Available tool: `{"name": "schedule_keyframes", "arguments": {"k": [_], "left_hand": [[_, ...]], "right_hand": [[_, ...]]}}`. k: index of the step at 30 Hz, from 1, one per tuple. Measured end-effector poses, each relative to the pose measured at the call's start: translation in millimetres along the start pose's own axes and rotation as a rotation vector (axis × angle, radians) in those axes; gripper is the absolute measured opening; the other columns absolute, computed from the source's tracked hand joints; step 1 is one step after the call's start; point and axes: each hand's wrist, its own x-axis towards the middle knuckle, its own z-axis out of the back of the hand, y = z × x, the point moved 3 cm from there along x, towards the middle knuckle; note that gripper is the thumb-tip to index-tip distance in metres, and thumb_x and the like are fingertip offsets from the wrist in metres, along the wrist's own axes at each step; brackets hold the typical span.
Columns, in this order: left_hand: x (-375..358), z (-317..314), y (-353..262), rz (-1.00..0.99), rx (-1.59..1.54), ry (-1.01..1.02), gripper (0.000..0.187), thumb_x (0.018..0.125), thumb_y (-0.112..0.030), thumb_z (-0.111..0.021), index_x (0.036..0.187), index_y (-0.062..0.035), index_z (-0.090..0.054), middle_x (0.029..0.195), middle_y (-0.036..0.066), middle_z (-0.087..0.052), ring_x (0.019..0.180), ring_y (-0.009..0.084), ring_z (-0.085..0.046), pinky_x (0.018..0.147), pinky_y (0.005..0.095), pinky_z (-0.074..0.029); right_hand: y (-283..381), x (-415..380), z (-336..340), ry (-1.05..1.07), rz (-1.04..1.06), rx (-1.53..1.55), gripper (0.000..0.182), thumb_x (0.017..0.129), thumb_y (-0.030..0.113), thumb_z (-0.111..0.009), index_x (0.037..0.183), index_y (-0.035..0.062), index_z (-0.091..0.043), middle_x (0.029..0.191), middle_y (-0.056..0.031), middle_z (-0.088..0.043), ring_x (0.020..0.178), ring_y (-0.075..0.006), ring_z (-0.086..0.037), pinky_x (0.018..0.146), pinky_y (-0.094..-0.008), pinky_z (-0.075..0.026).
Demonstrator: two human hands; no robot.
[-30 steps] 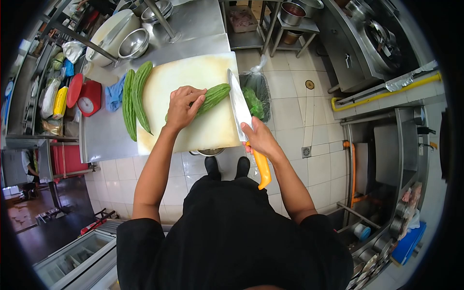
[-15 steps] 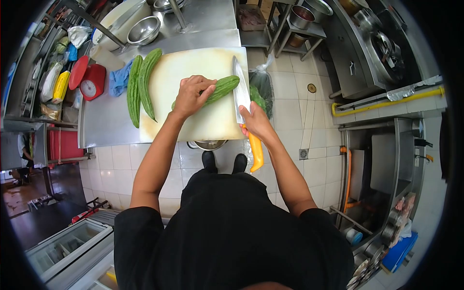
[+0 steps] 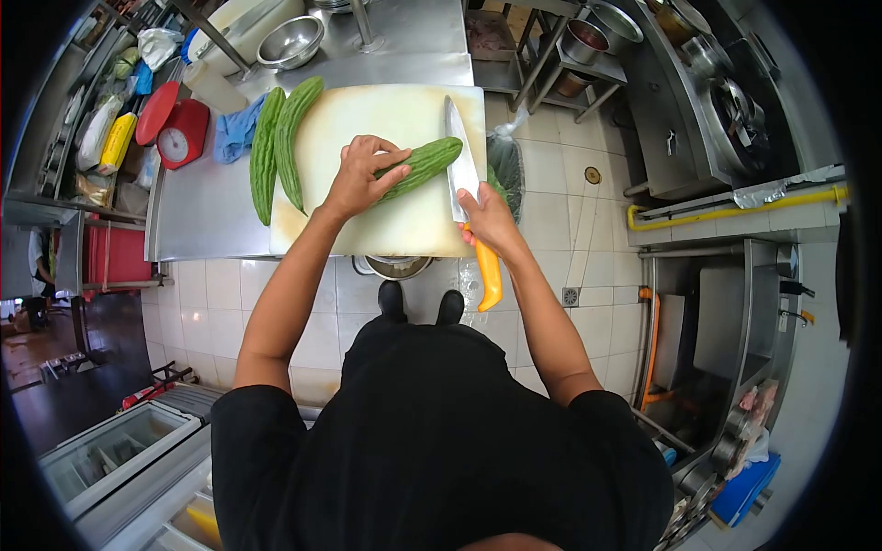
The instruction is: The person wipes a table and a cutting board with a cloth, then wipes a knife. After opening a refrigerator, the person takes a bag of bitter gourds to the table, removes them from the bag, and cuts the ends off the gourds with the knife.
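Observation:
A green bitter gourd [image 3: 426,167] lies slantwise on the white cutting board [image 3: 404,230]. My left hand [image 3: 364,174] is closed over its middle, fingers and thumb pressing on it from above. In my right hand [image 3: 490,219] is a large knife [image 3: 465,169] with a yellow handle, its blade pointing away from me along the board's right edge. The gourd's right tip meets the blade in this view. Two more bitter gourds, one curved [image 3: 292,138] and one straighter [image 3: 265,158], rest side by side at the board's left edge.
Left of the board are a blue cloth [image 3: 239,127] and a red kitchen scale [image 3: 183,136]. A steel bowl [image 3: 291,42] stands beyond it. A plastic bag of greens [image 3: 504,165] is by the table's right side, and a metal pot [image 3: 397,266] sits below the front edge.
The whole view has shifted slightly, so the board and table appear a little higher and further right. Both hands keep their holds, with the gourd and knife almost unmoved on the board.

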Motion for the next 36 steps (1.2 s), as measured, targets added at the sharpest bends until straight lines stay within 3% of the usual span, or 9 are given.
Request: {"name": "schedule_keyframes", "arguments": {"k": [8,16,22,24,36], "left_hand": [[1,-1,7,-0.002,-0.022,0.019,0.025,0.085,-0.025,-0.069,0.107,-0.0137,-0.072,0.087,0.0,-0.06,0.095,0.0184,-0.051,0.09,0.0358,-0.032],[1,-5,11,0.01,-0.094,0.046,0.025,0.084,-0.024,-0.069,0.106,-0.0111,-0.072,0.081,0.0,-0.058,0.088,0.0164,-0.053,0.086,0.035,-0.033],[-1,-2,8,-0.052,-0.007,-0.171,0.019,0.082,-0.027,-0.071,0.091,-0.0112,-0.072,0.077,0.002,-0.053,0.084,0.0195,-0.051,0.081,0.0346,-0.034],[-3,-2,7,-0.053,0.001,-0.152,0.017,0.081,-0.027,-0.071,0.085,-0.0109,-0.07,0.076,0.002,-0.053,0.084,0.0206,-0.051,0.08,0.0351,-0.035],[-10,8,6,0.0,-0.006,-0.05,0.014,0.084,-0.024,-0.069,0.089,-0.012,-0.071,0.08,0.001,-0.055,0.088,0.0197,-0.052,0.078,0.0344,-0.033]], "right_hand": [[6,-17,3,0.088,0.027,-0.042,0.025,0.097,0.022,-0.052,0.099,-0.0025,-0.046,0.064,-0.0083,-0.054,0.039,-0.013,-0.047,0.035,-0.0287,-0.038],[0,18,-21,0.054,0.017,-0.006,0.025,0.097,0.023,-0.052,0.098,-0.0016,-0.046,0.065,-0.0091,-0.055,0.039,-0.0129,-0.047,0.036,-0.028,-0.038],[-3,2,-22,0.113,0.019,0.031,0.026,0.097,0.023,-0.052,0.1,-0.0011,-0.045,0.065,-0.0093,-0.055,0.039,-0.0127,-0.047,0.035,-0.0277,-0.039],[-5,-3,-24,0.167,0.009,0.037,0.025,0.097,0.023,-0.052,0.1,-0.0011,-0.045,0.065,-0.009,-0.055,0.039,-0.0127,-0.047,0.035,-0.0276,-0.039],[11,13,-45,0.055,0.017,-0.116,0.028,0.097,0.025,-0.052,0.1,-0.0031,-0.047,0.065,-0.0096,-0.057,0.043,-0.0137,-0.053,0.038,-0.0286,-0.043]]}}
